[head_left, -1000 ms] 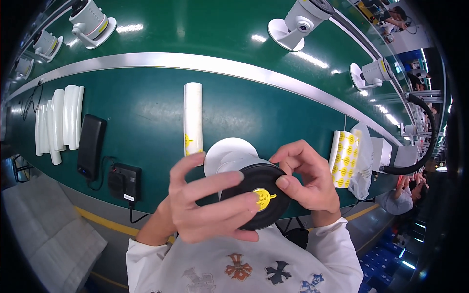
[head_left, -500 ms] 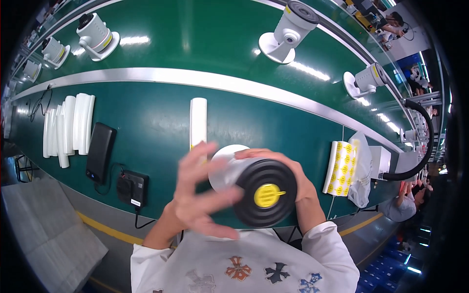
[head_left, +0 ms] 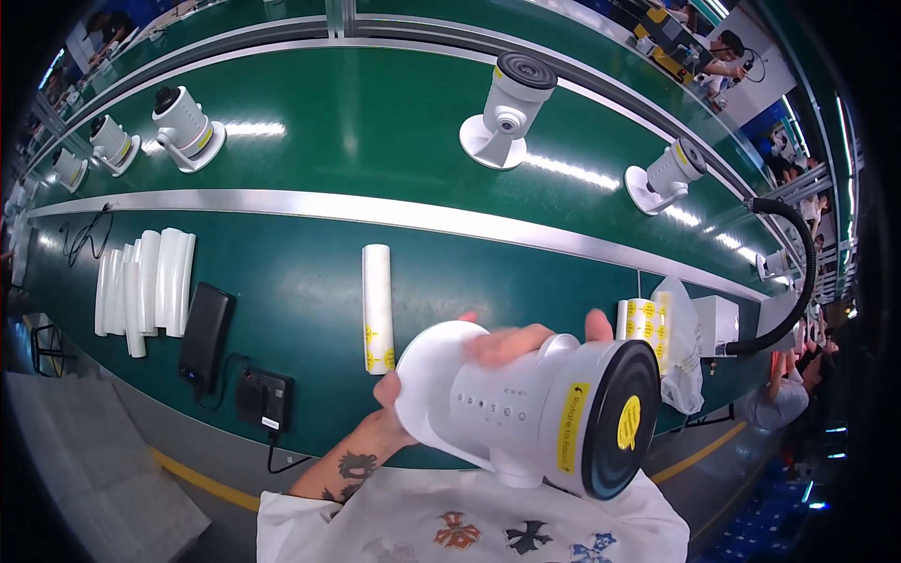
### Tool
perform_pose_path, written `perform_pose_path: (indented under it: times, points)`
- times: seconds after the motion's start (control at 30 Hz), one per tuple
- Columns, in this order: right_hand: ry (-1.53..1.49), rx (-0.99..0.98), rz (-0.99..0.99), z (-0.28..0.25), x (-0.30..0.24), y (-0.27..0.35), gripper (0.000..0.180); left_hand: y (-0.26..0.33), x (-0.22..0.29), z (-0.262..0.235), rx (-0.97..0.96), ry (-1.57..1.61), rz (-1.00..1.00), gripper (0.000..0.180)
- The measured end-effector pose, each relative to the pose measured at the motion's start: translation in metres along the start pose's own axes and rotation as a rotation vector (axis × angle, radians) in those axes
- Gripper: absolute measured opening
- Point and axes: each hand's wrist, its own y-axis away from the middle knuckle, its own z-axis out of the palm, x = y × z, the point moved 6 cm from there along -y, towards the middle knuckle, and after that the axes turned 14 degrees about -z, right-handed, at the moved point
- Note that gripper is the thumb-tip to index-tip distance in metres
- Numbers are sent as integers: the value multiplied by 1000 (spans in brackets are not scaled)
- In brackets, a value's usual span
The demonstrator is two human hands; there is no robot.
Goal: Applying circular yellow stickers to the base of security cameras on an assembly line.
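Between my hands is a white cylindrical projector (head_left: pixel 511 399), held tilted on its side above the front edge of the table. Its round base (head_left: pixel 427 375) faces left, and its black ridged cap (head_left: pixel 610 441) with a yellow sticker faces right. A yellow label band (head_left: pixel 574 427) runs round the barrel beside the cap. My left hand (head_left: pixel 389 402) grips the edge of the base, most of its fingers hidden behind it. Over the barrel's far side curls my right hand (head_left: pixel 514 345), its palm and forearm hidden by the projector.
A sticker roll (head_left: pixel 377 310) lies beyond my left hand. Further left are white rolled sheets (head_left: pixel 145 286), a black power bank (head_left: pixel 206 328) and a black adapter (head_left: pixel 265 399). Yellow sticker sheets (head_left: pixel 640 324) and a plastic bag (head_left: pixel 683 352) lie right. Similar projectors (head_left: pixel 507 113) stand on the far green belt (head_left: pixel 357 122).
The projector has turned from cap toward me to lying sideways, cap to the right. My left hand has gone from beside the cap to the base. The whole view has shifted.
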Motion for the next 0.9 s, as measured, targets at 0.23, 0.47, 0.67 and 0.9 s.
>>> perform_pose_path:
  times: [0.23, 0.47, 0.67, 0.9]
  points:
    - [577, -63, -76, -45, -19, -12, 56, 18, 36, 26, 72, -340, -42, 117]
    - [1907, -652, 160, -30, -36, -38, 77, 19, 44, 14, 344, -798, -142, 74]
    - [2119, -627, 285, -22, -48, -50, 80, 5, 52, 14, 447, -926, -69, 70]
    - [1558, -396, -464, -31, -124, -45, 70, -16, 72, 8, 345, -580, 171, 87]
